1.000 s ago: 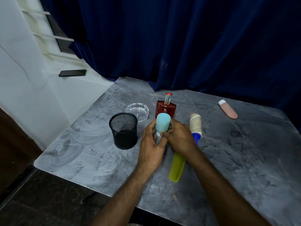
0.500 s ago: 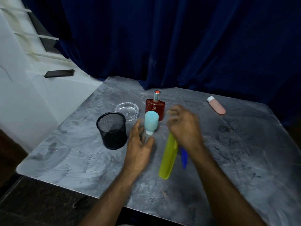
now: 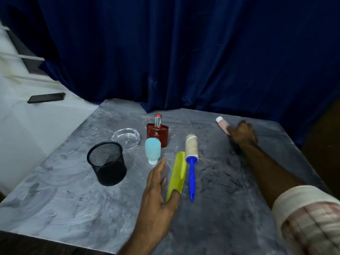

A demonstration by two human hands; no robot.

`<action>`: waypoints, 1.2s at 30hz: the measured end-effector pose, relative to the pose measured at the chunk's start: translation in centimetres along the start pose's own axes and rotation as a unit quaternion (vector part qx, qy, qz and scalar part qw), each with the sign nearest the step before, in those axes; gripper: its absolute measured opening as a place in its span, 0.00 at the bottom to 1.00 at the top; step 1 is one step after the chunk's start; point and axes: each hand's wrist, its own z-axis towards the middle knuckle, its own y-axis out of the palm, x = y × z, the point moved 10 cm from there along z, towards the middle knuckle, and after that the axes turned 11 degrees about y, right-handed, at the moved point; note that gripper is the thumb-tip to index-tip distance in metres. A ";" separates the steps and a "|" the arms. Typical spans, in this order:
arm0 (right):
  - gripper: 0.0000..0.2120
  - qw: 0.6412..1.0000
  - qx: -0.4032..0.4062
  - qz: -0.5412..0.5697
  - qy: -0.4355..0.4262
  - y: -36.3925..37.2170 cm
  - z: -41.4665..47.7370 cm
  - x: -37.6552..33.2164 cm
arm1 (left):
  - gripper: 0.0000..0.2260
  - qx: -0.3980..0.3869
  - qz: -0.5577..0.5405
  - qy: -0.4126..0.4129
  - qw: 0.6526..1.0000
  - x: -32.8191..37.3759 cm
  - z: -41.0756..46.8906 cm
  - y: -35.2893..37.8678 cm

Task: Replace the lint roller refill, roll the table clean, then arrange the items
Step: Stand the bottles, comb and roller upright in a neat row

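The lint roller point(image 3: 191, 159), with a blue handle and a whitish sticky roll, lies in the middle of the grey table point(image 3: 55, 190). A yellow-green cover point(image 3: 177, 174) lies just left of it. My left hand point(image 3: 158, 192) hovers flat and open over the cover's near end, holding nothing. A light blue bottle point(image 3: 152, 150) stands cap-down in front of a red perfume bottle point(image 3: 157, 133). At the far right, my right hand point(image 3: 243, 133) closes its fingers on the near end of a pink tube point(image 3: 221, 124) with a white cap.
A black mesh cup point(image 3: 106, 162) stands at the left, a glass ashtray point(image 3: 126, 138) behind it. A dark phone point(image 3: 47, 97) lies on the white ledge. A dark blue curtain point(image 3: 184, 52) hangs behind the table. The table's front edge is near me.
Both hands let go of the blue bottle, which now stands alone. My right hand went to the far right, onto the pink tube. My left hand drew back towards me.
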 end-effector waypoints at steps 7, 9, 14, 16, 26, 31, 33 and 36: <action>0.33 0.996 -0.052 0.079 0.000 1.9 1.2 -0.2 | 0.32 -0.011 0.005 -0.002 1.000 1.3 0.6 0.0; 0.27 0.993 -0.033 0.115 -0.017 1.1 0.4 -0.5 | 0.31 -0.010 0.002 0.004 1.000 1.5 0.3 -0.4; 0.10 0.923 -0.003 0.368 -0.112 -4.0 -7.2 -2.0 | 0.29 0.010 -0.020 0.011 1.000 1.0 -1.2 -2.8; 0.08 0.855 -0.064 0.487 -0.167 -6.2 -12.4 -3.5 | 0.28 0.019 -0.028 0.013 0.999 0.9 -1.8 -3.9; 0.12 0.764 -0.218 0.553 -0.251 -4.6 -28.1 -9.8 | 0.29 0.096 -0.027 0.082 0.992 3.6 -1.3 -7.9; 0.13 0.859 -0.212 0.333 -0.327 1.6 -30.6 -12.3 | 0.32 0.057 -0.001 0.035 0.998 1.6 -1.1 -7.6; 0.14 0.869 -0.206 0.268 -0.362 3.1 -31.3 -13.0 | 0.34 0.039 -0.004 0.012 0.999 0.8 -0.9 -7.3; 0.15 0.879 -0.187 0.189 -0.396 4.3 -31.8 -13.6 | 0.35 0.023 0.004 -0.008 1.000 0.0 -0.7 -6.9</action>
